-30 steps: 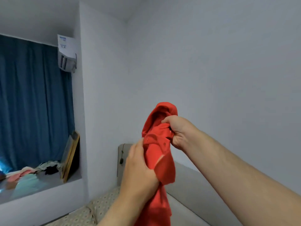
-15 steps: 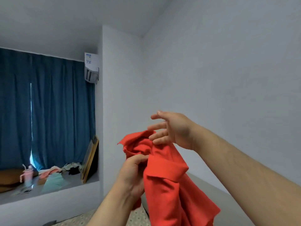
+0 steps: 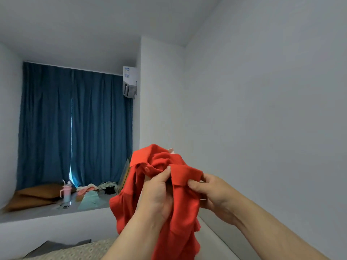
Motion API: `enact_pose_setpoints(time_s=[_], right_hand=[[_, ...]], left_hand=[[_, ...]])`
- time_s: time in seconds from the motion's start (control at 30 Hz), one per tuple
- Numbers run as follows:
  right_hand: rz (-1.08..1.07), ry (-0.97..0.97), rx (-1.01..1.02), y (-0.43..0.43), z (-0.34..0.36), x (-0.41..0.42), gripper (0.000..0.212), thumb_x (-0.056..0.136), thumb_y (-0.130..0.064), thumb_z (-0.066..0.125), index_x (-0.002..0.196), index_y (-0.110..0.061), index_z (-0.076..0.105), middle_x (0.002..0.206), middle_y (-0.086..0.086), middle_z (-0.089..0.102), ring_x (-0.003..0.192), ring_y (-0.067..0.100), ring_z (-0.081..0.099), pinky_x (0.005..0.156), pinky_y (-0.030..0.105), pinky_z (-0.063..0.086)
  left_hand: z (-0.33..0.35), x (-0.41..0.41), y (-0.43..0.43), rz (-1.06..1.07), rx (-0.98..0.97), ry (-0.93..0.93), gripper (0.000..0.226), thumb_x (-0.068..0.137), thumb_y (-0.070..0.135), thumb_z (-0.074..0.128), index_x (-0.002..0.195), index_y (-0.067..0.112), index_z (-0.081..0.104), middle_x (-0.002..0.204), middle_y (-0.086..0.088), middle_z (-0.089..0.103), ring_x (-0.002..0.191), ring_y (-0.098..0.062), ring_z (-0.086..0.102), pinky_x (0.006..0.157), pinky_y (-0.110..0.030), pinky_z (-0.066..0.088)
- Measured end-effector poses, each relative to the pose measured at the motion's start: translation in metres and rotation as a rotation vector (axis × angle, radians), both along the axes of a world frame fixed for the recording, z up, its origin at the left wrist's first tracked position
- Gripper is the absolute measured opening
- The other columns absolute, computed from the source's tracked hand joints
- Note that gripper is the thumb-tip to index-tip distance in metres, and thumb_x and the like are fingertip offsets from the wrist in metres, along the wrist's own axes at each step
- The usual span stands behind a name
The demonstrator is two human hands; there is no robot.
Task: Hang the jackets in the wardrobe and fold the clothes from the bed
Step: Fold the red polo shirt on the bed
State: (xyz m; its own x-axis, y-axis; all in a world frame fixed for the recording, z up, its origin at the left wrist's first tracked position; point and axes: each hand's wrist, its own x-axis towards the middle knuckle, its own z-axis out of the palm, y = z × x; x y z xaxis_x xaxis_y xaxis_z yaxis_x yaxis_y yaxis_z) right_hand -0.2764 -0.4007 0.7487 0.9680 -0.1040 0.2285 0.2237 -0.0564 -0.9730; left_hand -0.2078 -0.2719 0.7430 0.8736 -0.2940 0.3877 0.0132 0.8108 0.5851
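Observation:
A red collared shirt (image 3: 180,212) with a button near its neck hangs bunched in the air in front of me. My left hand (image 3: 157,196) grips the cloth just below the collar, thumb up against the fabric. My right hand (image 3: 212,194) pinches the right collar flap between thumb and fingers. The shirt's lower part drops out of view at the bottom edge. Below it, a patterned bed cover (image 3: 78,250) shows at the lower left.
A raised window ledge (image 3: 56,212) at the left holds a pink cup (image 3: 66,192), loose clothes (image 3: 90,192), a brown cushion (image 3: 32,196) and a leaning frame. Blue curtains (image 3: 75,128) hang behind it. A grey headboard (image 3: 216,239) runs along the white wall at right.
My right hand, open above the shirt half a second ago, has come down and taken hold of the collar. My view has swung left, showing more of the curtains and ledge.

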Motion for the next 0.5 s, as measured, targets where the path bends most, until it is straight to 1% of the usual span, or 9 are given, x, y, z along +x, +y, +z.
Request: enact_pose_setpoints(time_s=[0.07,0.13,0.23,0.3,0.33,0.37,0.43,0.47,0.5], right_hand=[[-0.062,-0.074,0.070,0.006,0.006,0.006,0.019,0.097,-0.006,0.058,0.113,-0.011,0.067,0.109,0.011,0.074,0.088,0.018,0.070,0.071,0.028,0.058],[-0.123,-0.184,0.124,0.006,0.022,0.012,0.023,0.097,0.001,0.052,0.107,-0.012,0.068,0.109,0.011,0.074,0.093,0.020,0.071,0.080,0.031,0.058],[-0.270,-0.378,0.000,0.004,0.053,0.021,0.025,0.097,0.003,0.051,0.102,-0.018,0.065,0.105,0.007,0.073,0.100,0.022,0.068,0.095,0.040,0.054],[-0.336,-0.454,-0.112,0.006,0.072,0.022,0.023,0.098,0.001,0.051,0.097,-0.020,0.060,0.097,0.003,0.068,0.091,0.017,0.063,0.090,0.035,0.051],[-0.334,-0.482,-0.162,0.008,0.079,0.022,0.023,0.099,0.001,0.051,0.095,-0.021,0.058,0.095,0.002,0.066,0.087,0.014,0.061,0.086,0.031,0.050],[-0.306,-0.505,-0.199,0.011,0.084,0.024,0.023,0.099,0.001,0.051,0.095,-0.020,0.057,0.094,0.001,0.065,0.085,0.012,0.059,0.083,0.027,0.049],[-0.201,-0.514,-0.207,0.019,0.092,0.025,0.025,0.099,0.003,0.050,0.096,-0.020,0.058,0.093,0.002,0.065,0.081,0.009,0.060,0.081,0.025,0.049],[-0.142,-0.510,-0.175,0.022,0.094,0.026,0.026,0.099,0.005,0.048,0.096,-0.019,0.058,0.091,0.001,0.065,0.080,0.009,0.060,0.081,0.025,0.049],[-0.088,-0.502,-0.132,0.025,0.096,0.027,0.027,0.099,0.006,0.047,0.096,-0.018,0.058,0.089,0.001,0.065,0.079,0.010,0.060,0.081,0.026,0.050]], left_hand=[[-0.002,-0.009,0.006,0.087,0.061,-0.129,0.036,0.094,-0.004,0.051,0.126,0.006,0.062,0.119,-0.021,0.069,0.104,-0.032,0.069,0.092,-0.046,0.054],[-0.002,-0.016,0.018,0.105,0.214,-0.236,0.036,0.093,-0.004,0.056,0.127,0.006,0.059,0.119,-0.017,0.070,0.109,-0.029,0.068,0.092,-0.041,0.055],[-0.002,-0.031,0.053,-0.006,0.809,-0.411,0.054,0.080,0.018,0.068,0.132,0.012,0.056,0.116,-0.004,0.072,0.107,-0.016,0.069,0.087,-0.031,0.057],[0.002,-0.042,0.080,-0.148,1.219,-0.526,0.058,0.078,0.026,0.070,0.132,0.017,0.054,0.113,-0.002,0.072,0.103,-0.016,0.070,0.083,-0.028,0.057],[0.005,-0.047,0.090,-0.143,1.273,-0.589,0.052,0.080,0.026,0.071,0.130,0.016,0.058,0.107,-0.004,0.074,0.097,-0.019,0.072,0.078,-0.028,0.058],[0.007,-0.052,0.096,-0.048,1.200,-0.619,0.034,0.083,0.023,0.071,0.116,0.018,0.067,0.096,-0.006,0.076,0.087,-0.020,0.073,0.072,-0.029,0.057],[0.004,-0.043,0.100,0.385,1.018,-0.520,0.009,0.085,0.022,0.072,0.094,0.018,0.072,0.079,-0.005,0.072,0.072,-0.017,0.067,0.065,-0.035,0.055],[-0.002,-0.031,0.099,0.583,0.976,-0.450,0.018,0.083,0.029,0.074,0.097,0.020,0.070,0.084,-0.001,0.070,0.076,-0.014,0.065,0.071,-0.038,0.055],[-0.009,-0.023,0.097,0.660,1.018,-0.390,0.039,0.076,0.041,0.077,0.108,0.023,0.065,0.098,0.002,0.068,0.088,-0.011,0.064,0.080,-0.036,0.054]])
